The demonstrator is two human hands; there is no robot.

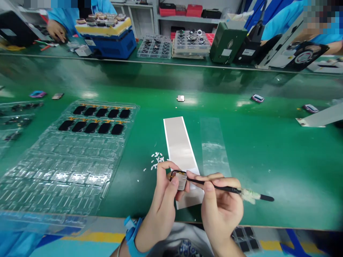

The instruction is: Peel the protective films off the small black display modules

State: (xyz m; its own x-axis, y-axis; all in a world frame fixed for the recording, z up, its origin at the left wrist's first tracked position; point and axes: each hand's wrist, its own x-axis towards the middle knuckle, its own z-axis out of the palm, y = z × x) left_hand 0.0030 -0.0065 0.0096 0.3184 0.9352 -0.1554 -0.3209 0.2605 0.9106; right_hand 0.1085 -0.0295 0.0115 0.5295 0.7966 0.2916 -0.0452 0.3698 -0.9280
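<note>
The left hand (160, 210) and the right hand (221, 210) are both bare, the nails cut short. Around the left wrist sits a wide, bright blue wrist strap (131, 232) of soft-looking plastic or fabric, with a squarish raised tab at its top edge. Just behind it, a thin pale cord (119, 245) crosses the forearm, though it is hard to follow. At the bottom edge of the view, a loose pale grey garment (177, 240) covers the torso. On its front is a dark blue printed mark (190, 248), too blurred and cut off to read — only part of it shows.
</note>
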